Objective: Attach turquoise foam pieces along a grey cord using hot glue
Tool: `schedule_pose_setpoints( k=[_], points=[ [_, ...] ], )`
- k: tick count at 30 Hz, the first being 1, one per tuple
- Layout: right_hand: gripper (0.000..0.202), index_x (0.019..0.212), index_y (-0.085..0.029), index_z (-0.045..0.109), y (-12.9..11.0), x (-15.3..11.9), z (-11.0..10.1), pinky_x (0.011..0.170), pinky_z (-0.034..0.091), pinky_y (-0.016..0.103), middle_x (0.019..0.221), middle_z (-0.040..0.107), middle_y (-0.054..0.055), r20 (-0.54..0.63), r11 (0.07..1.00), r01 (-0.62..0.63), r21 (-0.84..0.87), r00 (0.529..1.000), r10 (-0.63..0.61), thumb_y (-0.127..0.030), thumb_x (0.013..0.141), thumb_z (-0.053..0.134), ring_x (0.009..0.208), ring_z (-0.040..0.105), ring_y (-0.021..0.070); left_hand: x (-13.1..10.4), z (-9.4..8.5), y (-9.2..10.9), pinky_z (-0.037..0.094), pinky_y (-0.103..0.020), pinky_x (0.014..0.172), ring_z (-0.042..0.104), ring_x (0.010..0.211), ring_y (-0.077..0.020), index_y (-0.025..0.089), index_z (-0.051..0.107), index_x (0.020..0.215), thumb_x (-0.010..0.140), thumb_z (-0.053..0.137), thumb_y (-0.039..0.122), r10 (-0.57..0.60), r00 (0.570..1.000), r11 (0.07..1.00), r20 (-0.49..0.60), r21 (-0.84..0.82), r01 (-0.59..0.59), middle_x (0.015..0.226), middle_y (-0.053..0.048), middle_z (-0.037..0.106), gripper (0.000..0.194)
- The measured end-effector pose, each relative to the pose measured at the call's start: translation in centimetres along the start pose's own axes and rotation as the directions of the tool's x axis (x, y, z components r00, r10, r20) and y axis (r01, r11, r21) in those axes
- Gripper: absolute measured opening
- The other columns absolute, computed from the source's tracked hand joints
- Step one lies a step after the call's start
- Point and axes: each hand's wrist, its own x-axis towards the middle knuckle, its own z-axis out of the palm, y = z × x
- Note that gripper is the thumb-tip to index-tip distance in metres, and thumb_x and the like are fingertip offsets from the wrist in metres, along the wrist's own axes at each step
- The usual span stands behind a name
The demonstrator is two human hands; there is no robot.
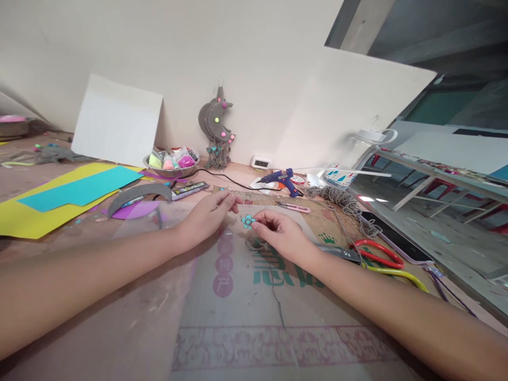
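Note:
My right hand [280, 233] pinches a small teal flower [248, 221] by its edge, between thumb and forefinger. Just left of the flower is my left hand [212, 217], its fingers curled and drawn together; whether anything is between them I cannot make out. The two hands are apart. A thin grey cord [277, 296] lies loosely on the sheet below my right hand, with a few loops close under it. Beneath both hands lies a clear sheet over printed cardboard [234, 323].
Behind the hands are a glue gun [282, 181], a pink cutter [294, 207], a bowl [171, 170] of bright clay and a hanging moon ornament [217, 119]. To the right lie scissors [379, 254], grey yarn [343, 203] and a phone [397, 241]; coloured sheets [47, 206] lie left.

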Motion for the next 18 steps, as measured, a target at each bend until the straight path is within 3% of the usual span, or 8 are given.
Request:
schedule_pose_setpoints(
  k=[4, 8, 18],
  points=[
    [0.02, 0.075, -0.02, 0.052, 0.0, 0.0, 0.0, 0.049, 0.028, 0.024, 0.061, 0.041, -0.005, -0.016, 1.0, 0.019, 0.014, 1.0, -0.019, -0.039, 0.079, 0.051, 0.052, 0.035, 0.0095, -0.4, -0.1, 0.9, 0.044, -0.025, 0.07, 0.057, 0.079, -0.0152, 0.018, 0.059, 0.082, 0.085, 0.047, 0.042, 0.027, 0.999, 0.998, 0.022, 0.056, -0.028, 0.08, 0.0, 0.063, 0.027],
    [0.02, 0.073, -0.019, 0.05, -0.2, 0.0, 0.0, 0.049, 0.027, 0.024, 0.06, 0.039, -0.005, -0.068, 0.999, 0.032, -0.005, 0.997, -0.033, -0.039, 0.08, 0.051, 0.052, 0.034, 0.0095, -0.6, 0.2, 0.8, 0.042, -0.027, 0.074, 0.055, 0.08, -0.0151, 0.019, 0.058, 0.081, 0.08, 0.058, 0.037, 0.176, 0.984, 0.974, -0.002, 0.148, -0.173, 0.082, 0.0, 0.062, 0.019],
    [0.019, 0.079, -0.019, 0.054, 0.0, -0.2, 0.0, 0.051, 0.033, 0.023, 0.064, 0.046, -0.003, -0.096, 0.989, 0.063, -0.135, 0.992, -0.077, -0.038, 0.081, 0.049, 0.055, 0.039, 0.0104, -0.6, 0.3, 0.2, 0.04, -0.031, 0.078, 0.056, 0.082, -0.0157, 0.02, 0.064, 0.082, 0.081, 0.059, 0.031, 0.291, 0.957, 0.931, -0.015, 0.233, -0.28, 0.082, 0.0, 0.065, 0.012]
  ],
)
